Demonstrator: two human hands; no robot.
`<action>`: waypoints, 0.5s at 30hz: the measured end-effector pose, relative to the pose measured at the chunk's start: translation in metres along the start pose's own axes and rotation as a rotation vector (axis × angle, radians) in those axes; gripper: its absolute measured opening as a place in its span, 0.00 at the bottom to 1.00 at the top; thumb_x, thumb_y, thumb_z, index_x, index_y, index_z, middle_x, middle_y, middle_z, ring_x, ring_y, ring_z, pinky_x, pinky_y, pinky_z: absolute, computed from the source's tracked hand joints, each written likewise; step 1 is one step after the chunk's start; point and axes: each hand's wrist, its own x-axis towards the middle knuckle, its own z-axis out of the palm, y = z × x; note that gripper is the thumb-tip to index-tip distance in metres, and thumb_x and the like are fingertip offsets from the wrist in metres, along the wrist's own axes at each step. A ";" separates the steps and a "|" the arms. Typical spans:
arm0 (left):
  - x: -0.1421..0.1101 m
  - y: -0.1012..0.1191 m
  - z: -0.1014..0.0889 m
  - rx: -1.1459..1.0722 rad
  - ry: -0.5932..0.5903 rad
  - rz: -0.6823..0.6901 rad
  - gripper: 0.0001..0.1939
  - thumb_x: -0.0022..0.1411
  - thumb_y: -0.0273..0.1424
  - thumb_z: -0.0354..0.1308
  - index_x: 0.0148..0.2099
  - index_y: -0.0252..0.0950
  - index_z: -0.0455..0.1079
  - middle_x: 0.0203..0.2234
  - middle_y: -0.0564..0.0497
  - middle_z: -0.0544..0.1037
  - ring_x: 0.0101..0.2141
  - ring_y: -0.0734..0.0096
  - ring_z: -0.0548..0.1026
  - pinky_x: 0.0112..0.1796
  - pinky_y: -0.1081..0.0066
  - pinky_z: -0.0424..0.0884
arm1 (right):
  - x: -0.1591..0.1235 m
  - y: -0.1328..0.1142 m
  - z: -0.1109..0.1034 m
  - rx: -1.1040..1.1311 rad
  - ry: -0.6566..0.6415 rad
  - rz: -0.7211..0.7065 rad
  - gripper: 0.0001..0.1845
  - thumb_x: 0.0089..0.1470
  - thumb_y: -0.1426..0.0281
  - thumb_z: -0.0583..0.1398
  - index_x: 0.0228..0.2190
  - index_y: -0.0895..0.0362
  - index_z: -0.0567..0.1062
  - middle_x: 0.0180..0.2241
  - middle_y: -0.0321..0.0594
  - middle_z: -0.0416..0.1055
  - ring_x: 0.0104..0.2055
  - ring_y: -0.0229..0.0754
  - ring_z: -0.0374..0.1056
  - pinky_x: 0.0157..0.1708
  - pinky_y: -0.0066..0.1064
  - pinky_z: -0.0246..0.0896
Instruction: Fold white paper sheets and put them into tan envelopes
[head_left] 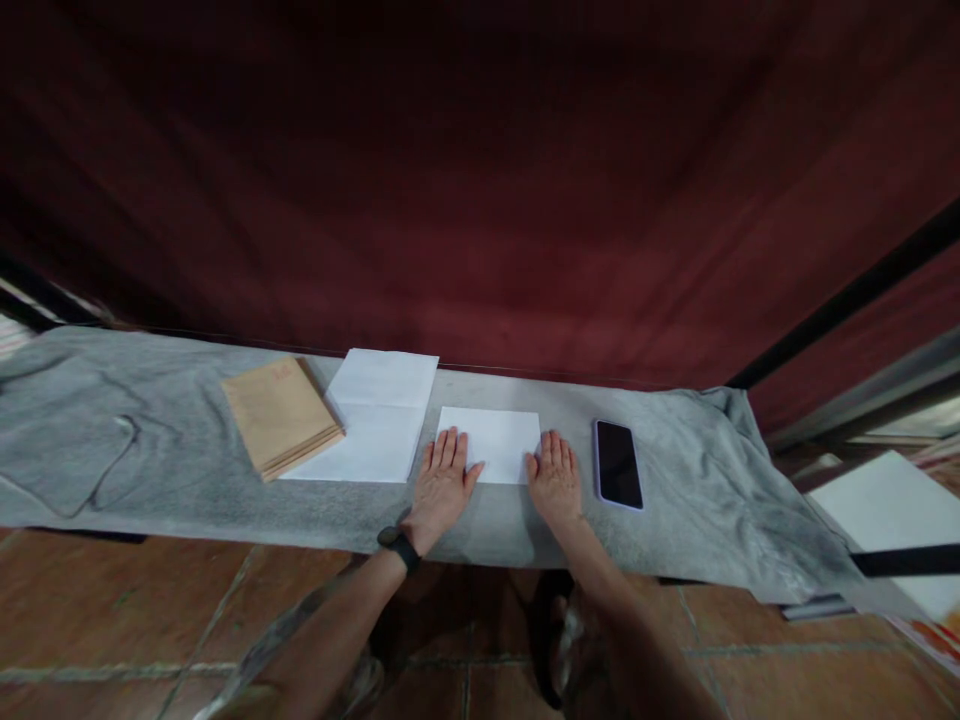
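Note:
A white sheet of paper [499, 440], seemingly folded, lies flat on the grey cloth in front of me. My left hand [444, 475] rests palm down at its left edge, fingers stretched out and the thumb on the paper. At the opposite edge my right hand [555, 475] also lies flat, its fingers pointing away from me and its thumb by the paper's corner. Neither hand grips anything. To the left, white sheets with a crease [375, 415] lie in a pile, partly covered by a stack of brown envelopes [281, 415].
A phone [619, 465] with a dark screen lies to the right of my right hand. The grey cloth [697, 480] covers a long narrow surface, with a thin cord [105, 475] at the left. Behind hangs a dark red curtain [480, 250]. A white board [892, 510] stands at the right.

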 end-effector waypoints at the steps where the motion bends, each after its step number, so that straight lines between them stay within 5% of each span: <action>1: -0.001 0.000 0.000 0.001 0.007 0.002 0.32 0.72 0.44 0.39 0.69 0.29 0.54 0.67 0.38 0.57 0.67 0.55 0.53 0.65 0.52 0.51 | -0.001 0.001 -0.001 0.001 -0.002 0.001 0.31 0.67 0.63 0.44 0.62 0.71 0.61 0.63 0.61 0.60 0.65 0.55 0.56 0.62 0.49 0.50; 15: -0.005 0.001 -0.007 0.069 0.021 0.048 0.30 0.72 0.42 0.40 0.68 0.28 0.57 0.65 0.37 0.61 0.65 0.56 0.58 0.63 0.54 0.55 | -0.012 -0.011 -0.031 0.087 -0.096 -0.046 0.29 0.65 0.68 0.48 0.63 0.69 0.60 0.66 0.58 0.54 0.67 0.54 0.53 0.64 0.48 0.48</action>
